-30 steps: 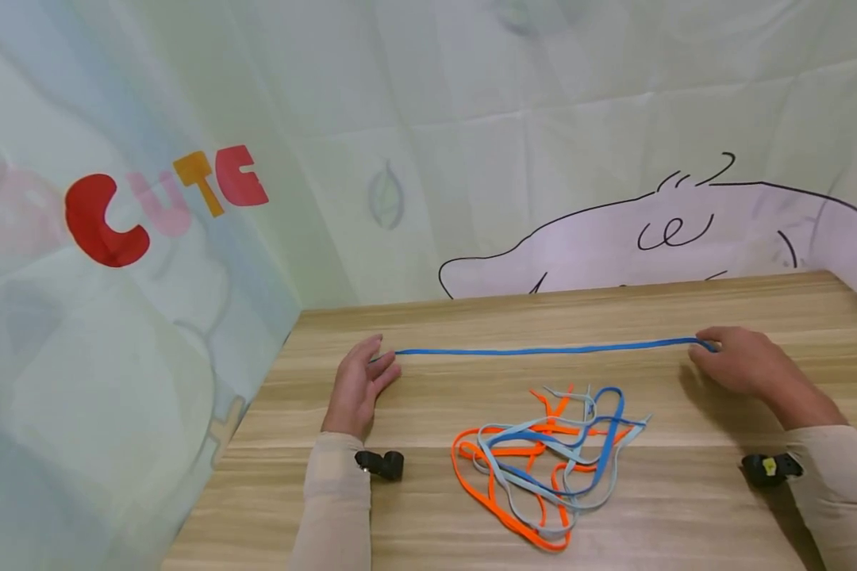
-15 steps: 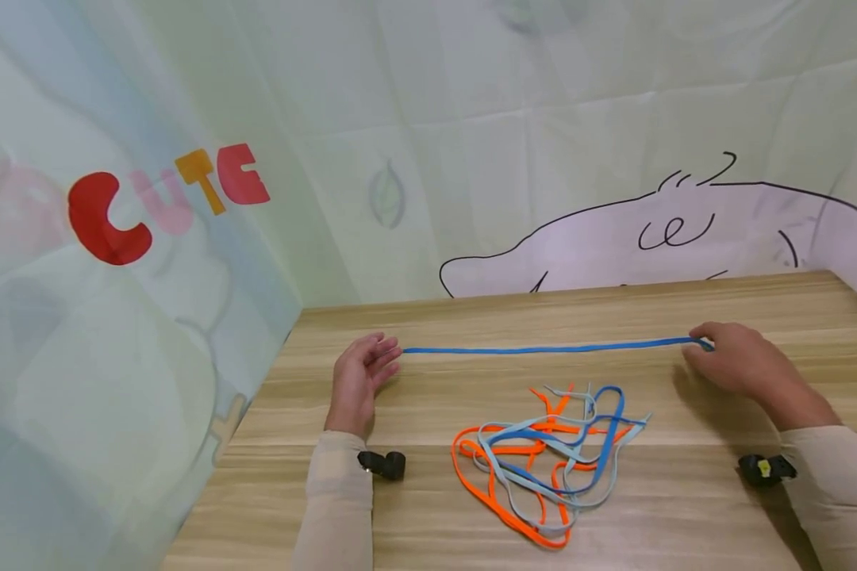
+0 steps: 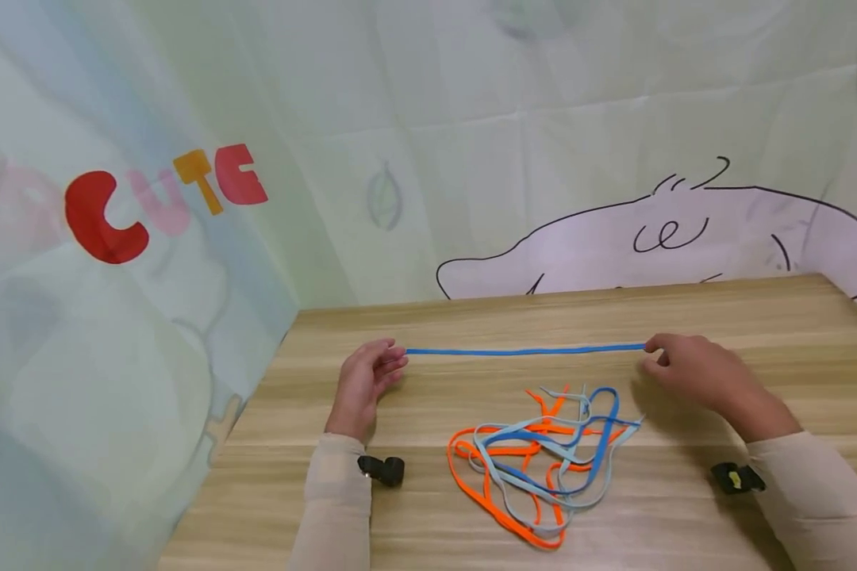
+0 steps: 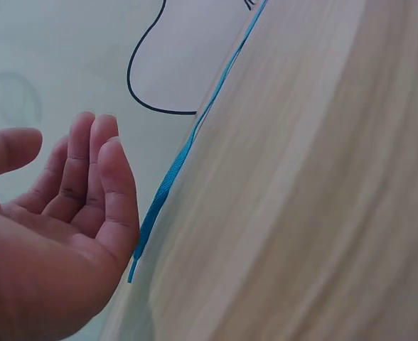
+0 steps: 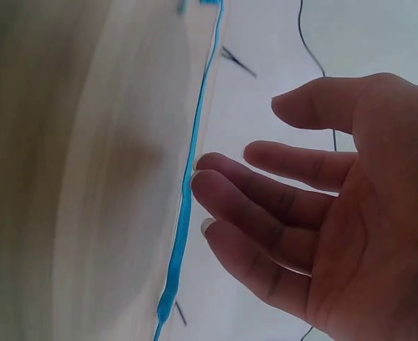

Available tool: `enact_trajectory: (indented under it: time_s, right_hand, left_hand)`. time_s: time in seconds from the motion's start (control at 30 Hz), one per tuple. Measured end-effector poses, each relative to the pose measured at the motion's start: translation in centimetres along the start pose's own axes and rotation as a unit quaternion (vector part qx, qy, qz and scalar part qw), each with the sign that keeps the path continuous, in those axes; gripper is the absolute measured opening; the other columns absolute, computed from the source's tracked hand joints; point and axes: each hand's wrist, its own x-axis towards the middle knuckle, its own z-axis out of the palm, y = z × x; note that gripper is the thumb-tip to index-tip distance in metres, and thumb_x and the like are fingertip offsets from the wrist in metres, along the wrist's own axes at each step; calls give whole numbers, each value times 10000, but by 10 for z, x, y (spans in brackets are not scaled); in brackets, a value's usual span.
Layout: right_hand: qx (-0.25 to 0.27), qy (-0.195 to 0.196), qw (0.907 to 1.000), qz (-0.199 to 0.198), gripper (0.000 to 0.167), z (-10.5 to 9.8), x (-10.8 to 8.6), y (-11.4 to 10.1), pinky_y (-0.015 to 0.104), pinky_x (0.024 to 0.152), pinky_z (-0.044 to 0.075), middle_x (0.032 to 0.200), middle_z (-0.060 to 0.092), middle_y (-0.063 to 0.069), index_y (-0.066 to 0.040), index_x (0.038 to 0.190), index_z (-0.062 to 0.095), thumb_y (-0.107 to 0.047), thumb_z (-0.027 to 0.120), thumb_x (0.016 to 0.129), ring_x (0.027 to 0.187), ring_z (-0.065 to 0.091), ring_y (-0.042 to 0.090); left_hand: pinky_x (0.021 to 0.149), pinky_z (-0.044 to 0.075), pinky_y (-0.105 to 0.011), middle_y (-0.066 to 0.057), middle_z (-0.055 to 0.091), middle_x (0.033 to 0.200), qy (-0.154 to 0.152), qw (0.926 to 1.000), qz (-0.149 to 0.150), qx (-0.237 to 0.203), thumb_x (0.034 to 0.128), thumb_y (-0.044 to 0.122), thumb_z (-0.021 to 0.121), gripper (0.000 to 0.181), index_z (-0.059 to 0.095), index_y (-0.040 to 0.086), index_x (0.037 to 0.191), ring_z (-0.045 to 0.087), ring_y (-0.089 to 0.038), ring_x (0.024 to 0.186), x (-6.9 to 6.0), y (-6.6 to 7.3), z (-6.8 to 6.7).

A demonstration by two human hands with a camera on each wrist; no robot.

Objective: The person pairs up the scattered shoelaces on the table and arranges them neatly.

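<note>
A blue shoelace (image 3: 528, 351) lies almost straight from left to right across the far part of the wooden table. Beside its left end is my left hand (image 3: 363, 381), fingers loosely bent and thumb apart. The lace's tipped end (image 4: 131, 270) shows just past that hand's little-finger side. Over the right stretch of the lace hovers my right hand (image 3: 707, 377). Its thumb stands away from the relaxed fingers (image 5: 259, 206), with nothing pinched between them. Whether those fingertips touch the lace, I cannot tell. Nearer me lies a tangle of orange, pale blue and blue shoelaces (image 3: 503, 519).
The wooden table (image 3: 414, 531) ends at the back against a printed cloth backdrop (image 3: 578, 103) with cartoon lines and coloured letters. Each sleeve carries a small black wrist camera, the left one (image 3: 382, 470) and the right one (image 3: 737, 477).
My right hand has left the lace's right end and moved left along it. The left hand has barely shifted. The straight lace and the tangle have stayed in place.
</note>
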Motion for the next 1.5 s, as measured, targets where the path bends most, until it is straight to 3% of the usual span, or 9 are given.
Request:
enact_trajectory:
  time_s: [0.3, 0.63, 0.83, 1.03, 1.23, 1.5]
  right_hand:
    - [-244, -381, 9977, -505, 402, 18, 0, -33, 373, 615, 506, 876, 700, 24, 34, 1208, 660, -254, 659, 927, 724, 606, 138]
    - [-455, -421, 9959, -662, 244, 19, -2, -35, 460, 681, 540, 902, 698, 59, -24, 1023, 737, -213, 737, 870, 812, 640, 225]
    - [-514, -515, 9952, -657, 161, 15, -4, -35, 431, 655, 530, 868, 685, 19, -68, 950, 731, -199, 756, 861, 763, 614, 185]
    - [-540, -480, 9947, -733, 37, 10, -2, -35, 399, 621, 506, 831, 661, -24, -120, 881, 709, -154, 722, 878, 715, 579, 157]
    - [-265, -229, 9976, -592, 58, 4, 1, -31, 338, 572, 447, 778, 605, -38, -125, 861, 659, -149, 653, 914, 661, 523, 145]
    - [400, 541, 9968, -422, 46, -1, 0, -36, 337, 623, 451, 800, 626, -11, -114, 860, 627, -139, 622, 899, 702, 545, 175]
  left_hand:
    - [859, 559, -337, -93, 693, 1054, -78, 9997, -21, 222, 1047, 182, 507, 397, 497, -43, 1373, 696, -204, 951, -10, -1, 3]
    - [849, 565, -330, -128, 698, 1064, -173, 9994, -70, 289, 1036, 181, 522, 346, 554, -39, 1301, 693, -251, 973, -20, -2, 17]
    - [890, 553, -365, -228, 653, 1184, -371, 9986, -90, 360, 1034, 197, 540, 374, 549, -44, 1319, 659, -335, 1071, -24, -2, 27]
    - [926, 535, -392, -206, 662, 1166, -461, 9973, -78, 567, 1027, 220, 551, 398, 559, -29, 1336, 664, -327, 1075, -24, 4, 38]
    - [931, 534, -416, -148, 694, 1077, -549, 9964, -109, 639, 1039, 189, 524, 358, 573, -37, 1313, 692, -280, 996, -25, 4, 51]
    - [910, 545, -400, -170, 687, 1104, -641, 9950, -110, 754, 1042, 200, 531, 350, 582, -31, 1301, 696, -243, 958, -29, 5, 58]
